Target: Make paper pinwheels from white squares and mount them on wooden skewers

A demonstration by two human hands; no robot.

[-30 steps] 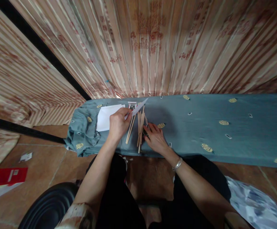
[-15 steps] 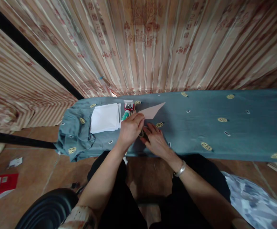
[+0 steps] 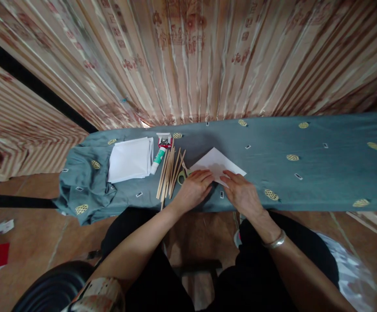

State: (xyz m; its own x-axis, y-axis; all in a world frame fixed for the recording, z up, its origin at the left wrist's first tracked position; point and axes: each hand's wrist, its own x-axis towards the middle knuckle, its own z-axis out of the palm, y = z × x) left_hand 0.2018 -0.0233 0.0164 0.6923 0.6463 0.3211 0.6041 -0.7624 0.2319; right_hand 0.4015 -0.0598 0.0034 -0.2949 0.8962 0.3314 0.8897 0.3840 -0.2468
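A white sheet of paper [image 3: 220,160] lies turned like a diamond on the cloth-covered table, one corner pointing away from me. My left hand [image 3: 195,187] grips its near left edge, fingers together on the paper. At the near right edge my right hand [image 3: 243,194] holds the sheet, thumb and fingertips against it. Scissors with pale green handles [image 3: 181,177] lie just left of the paper, partly covered by my left hand. Farther left are several thin wooden sticks [image 3: 168,173] and a white and green glue stick [image 3: 158,160].
Behind the glue stick stands an open red box [image 3: 165,141] with small metal pieces. A stack of white paper [image 3: 130,159] lies on the left of the table [image 3: 321,186]. A patterned curtain [image 3: 188,65] hangs along the far side. A black round stool [image 3: 55,286] stands lower left.
The paper, raised in my left hand before, has come down flatter and nearer. My right hand has left the scissors and moved right onto the paper. The view has shifted slightly right.
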